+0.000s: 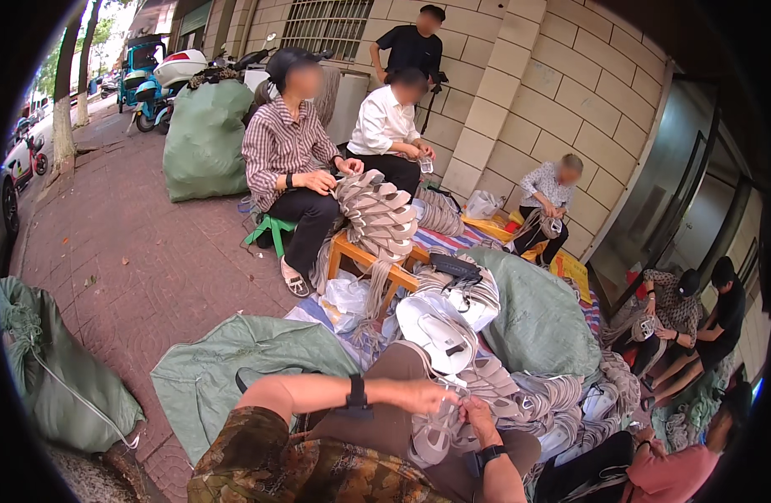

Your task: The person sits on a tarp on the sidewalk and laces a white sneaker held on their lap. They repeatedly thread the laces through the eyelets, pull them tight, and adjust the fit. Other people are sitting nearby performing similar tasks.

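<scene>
Two hands meet above the lap of the seated person. The left hand point(427, 396) comes in from the left, a black watch point(357, 392) on its wrist; its fingers are curled in beside those of the other hand, and whether they close on anything cannot be told. The right hand point(479, 412) rises from the lower edge, a black band point(489, 455) at its wrist, fingers bent and pinching the top of a grey shoe upper point(432, 438). That piece hangs below both hands, over the brown trousers.

Stacked grey uppers point(528, 408) lie near the right hand, on its right. Just beyond the hands lies a white shoe piece point(427, 334), with a black pouch point(455, 267) farther back. A large green sack point(536, 312) stands to the right of these. A flattened green sack point(235, 360) is spread left of the left forearm.

Farther off, a wooden worktop point(404, 279) carries a fanned bundle of grey uppers point(381, 220). A co-worker in a checked shirt point(289, 147) sits behind it on a green stool point(274, 228), both hands at the bundle. A striped sheet point(442, 241) underlies part of the stock.
</scene>
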`<state>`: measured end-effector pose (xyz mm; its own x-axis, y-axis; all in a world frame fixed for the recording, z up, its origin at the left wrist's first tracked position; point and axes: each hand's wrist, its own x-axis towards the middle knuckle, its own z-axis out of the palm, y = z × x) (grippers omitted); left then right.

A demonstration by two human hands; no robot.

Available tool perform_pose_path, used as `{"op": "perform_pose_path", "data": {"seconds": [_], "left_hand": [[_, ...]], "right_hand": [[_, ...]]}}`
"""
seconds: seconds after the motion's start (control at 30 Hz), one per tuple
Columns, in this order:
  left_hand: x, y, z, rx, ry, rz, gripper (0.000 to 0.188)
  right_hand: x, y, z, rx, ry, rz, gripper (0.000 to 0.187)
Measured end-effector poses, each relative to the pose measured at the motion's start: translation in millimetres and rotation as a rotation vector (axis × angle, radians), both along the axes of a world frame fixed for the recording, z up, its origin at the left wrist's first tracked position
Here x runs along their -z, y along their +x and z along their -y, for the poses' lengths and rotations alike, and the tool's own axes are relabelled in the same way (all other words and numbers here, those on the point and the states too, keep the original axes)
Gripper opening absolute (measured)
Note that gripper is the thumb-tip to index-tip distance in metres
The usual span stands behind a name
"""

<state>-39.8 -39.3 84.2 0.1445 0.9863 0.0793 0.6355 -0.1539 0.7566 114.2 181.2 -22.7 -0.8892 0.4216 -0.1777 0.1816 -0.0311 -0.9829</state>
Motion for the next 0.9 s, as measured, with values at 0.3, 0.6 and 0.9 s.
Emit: {"op": "perform_pose_path", "data": {"seconds": [0.3, 0.6, 0.9], "left_hand": [[-197.1, -44.1, 66.1, -0.618, 0.992, 0.302, 0.071], [-107.0, -53.6, 38.9, -0.543, 0.768, -0.021, 0.036], [101.7, 35.9, 1.6, -0.07, 0.154, -0.272, 0.035]], "right_hand": [[-2.9, 7.6, -0.5, 0.01, 0.027, 0.013, 0.019], [-1.6, 9.5, -6.9, -0.028, 0.021, -0.052, 0.024], [1.0, 2.4, -1.8, -0.001, 0.057, 0.046, 0.018]]}}
